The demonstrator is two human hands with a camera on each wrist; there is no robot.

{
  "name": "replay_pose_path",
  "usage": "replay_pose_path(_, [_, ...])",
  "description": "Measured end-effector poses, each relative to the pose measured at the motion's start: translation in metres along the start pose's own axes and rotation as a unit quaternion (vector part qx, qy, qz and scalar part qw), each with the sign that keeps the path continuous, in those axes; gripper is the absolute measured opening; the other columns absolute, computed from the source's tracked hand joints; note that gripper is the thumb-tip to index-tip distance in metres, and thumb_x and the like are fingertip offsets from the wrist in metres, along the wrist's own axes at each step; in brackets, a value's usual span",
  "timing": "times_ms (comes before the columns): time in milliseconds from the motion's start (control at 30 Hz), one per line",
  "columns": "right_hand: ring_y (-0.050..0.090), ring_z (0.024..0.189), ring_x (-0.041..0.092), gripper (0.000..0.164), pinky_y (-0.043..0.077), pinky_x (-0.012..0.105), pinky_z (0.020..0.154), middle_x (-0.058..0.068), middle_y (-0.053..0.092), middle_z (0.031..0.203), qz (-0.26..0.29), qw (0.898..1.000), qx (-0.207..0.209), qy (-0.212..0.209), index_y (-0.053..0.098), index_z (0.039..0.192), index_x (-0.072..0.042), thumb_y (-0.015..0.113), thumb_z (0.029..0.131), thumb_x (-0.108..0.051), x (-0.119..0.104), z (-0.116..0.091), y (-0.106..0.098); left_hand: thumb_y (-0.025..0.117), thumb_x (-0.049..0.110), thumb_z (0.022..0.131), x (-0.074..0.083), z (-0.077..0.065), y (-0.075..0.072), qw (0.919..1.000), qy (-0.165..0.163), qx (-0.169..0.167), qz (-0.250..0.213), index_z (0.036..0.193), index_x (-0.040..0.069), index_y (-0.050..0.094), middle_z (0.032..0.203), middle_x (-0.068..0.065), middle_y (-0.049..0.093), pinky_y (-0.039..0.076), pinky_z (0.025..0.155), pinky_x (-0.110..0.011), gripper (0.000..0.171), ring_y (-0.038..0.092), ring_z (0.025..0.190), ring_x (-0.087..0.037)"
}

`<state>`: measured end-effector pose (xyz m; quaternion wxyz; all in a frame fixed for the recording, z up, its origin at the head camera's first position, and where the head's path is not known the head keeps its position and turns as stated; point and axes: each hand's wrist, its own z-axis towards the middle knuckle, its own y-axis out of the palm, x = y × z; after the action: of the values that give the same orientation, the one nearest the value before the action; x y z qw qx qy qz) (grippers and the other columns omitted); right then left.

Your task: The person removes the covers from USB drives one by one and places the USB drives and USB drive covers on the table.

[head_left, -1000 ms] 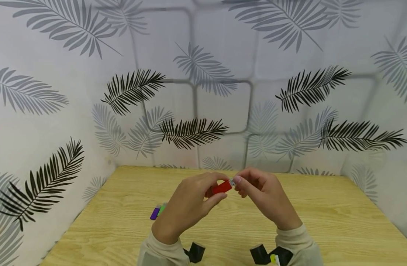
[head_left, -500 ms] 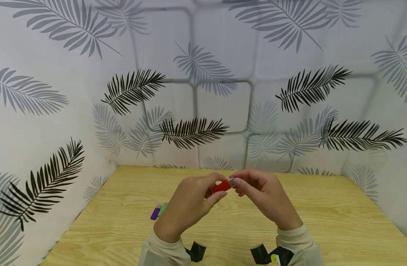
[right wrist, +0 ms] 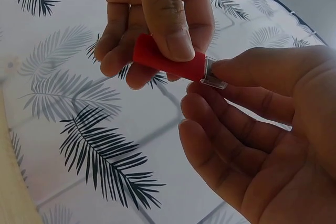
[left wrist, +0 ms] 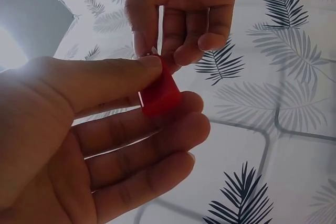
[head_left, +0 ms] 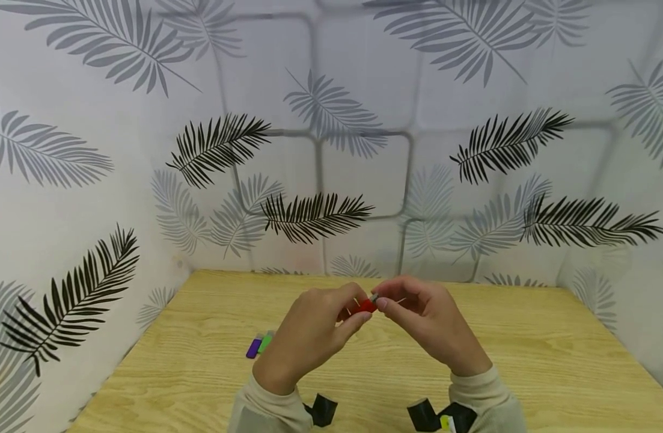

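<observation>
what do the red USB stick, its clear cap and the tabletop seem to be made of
Red USB stick: probably satin plastic, with even colour and soft sheen. Clear cap: likely glossy plastic, transparent with bright edges. Tabletop: wood or wood-look laminate, I can't tell which, satin with streaky yellowish grain.

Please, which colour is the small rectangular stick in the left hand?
The stick's body is red, seen best in the right wrist view.

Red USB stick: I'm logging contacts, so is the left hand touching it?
Touching. The right wrist view shows the left hand pressing its thumb against the red USB stick.
</observation>
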<state>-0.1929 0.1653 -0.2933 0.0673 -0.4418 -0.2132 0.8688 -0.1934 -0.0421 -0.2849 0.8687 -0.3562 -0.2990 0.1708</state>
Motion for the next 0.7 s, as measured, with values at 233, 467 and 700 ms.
replay_pose_path(233, [0.067,0.079,0.016,0.012,0.055,0.031,0.068,-0.002,0.070,0.093,-0.003,1.000,-0.005,-0.006,0.068,0.105,-0.014,0.065,0.093,-0.016,0.0006,0.0006,0.0023,0.067,0.025,0.093,-0.0016,-0.0012,-0.0016,0.9998,0.002,0.011,0.016,0.093,0.020,0.068,0.081,0.014,0.063,0.049,0.066,-0.020,0.005,0.056,0.072,0.001])
replay_pose_path(467, [0.067,0.079,0.015,0.011,0.054,0.030,0.068,-0.004,0.070,0.093,-0.016,1.000,-0.001,-0.010,0.068,0.104,-0.015,0.066,0.093,-0.017,0.0018,0.0009,0.0041,0.070,0.024,0.090,-0.0041,-0.0022,-0.0021,0.9996,0.000,0.016,0.022,0.092,0.020,0.070,0.075,0.014,0.057,0.045,0.061,-0.021,0.005,0.051,0.067,-0.002])
replay_pose_path(700, [0.067,0.080,0.014,0.012,0.054,0.029,0.070,-0.005,0.070,0.093,-0.023,1.000,-0.003,-0.016,0.069,0.104,-0.012,0.065,0.093,-0.016,0.0007,0.0014,0.0038,0.072,0.020,0.088,-0.0048,-0.0019,-0.0032,0.9998,0.009,0.014,0.010,0.092,0.019,0.070,0.074,0.014,0.057,0.045,0.060,-0.020,0.005,0.050,0.065,-0.001])
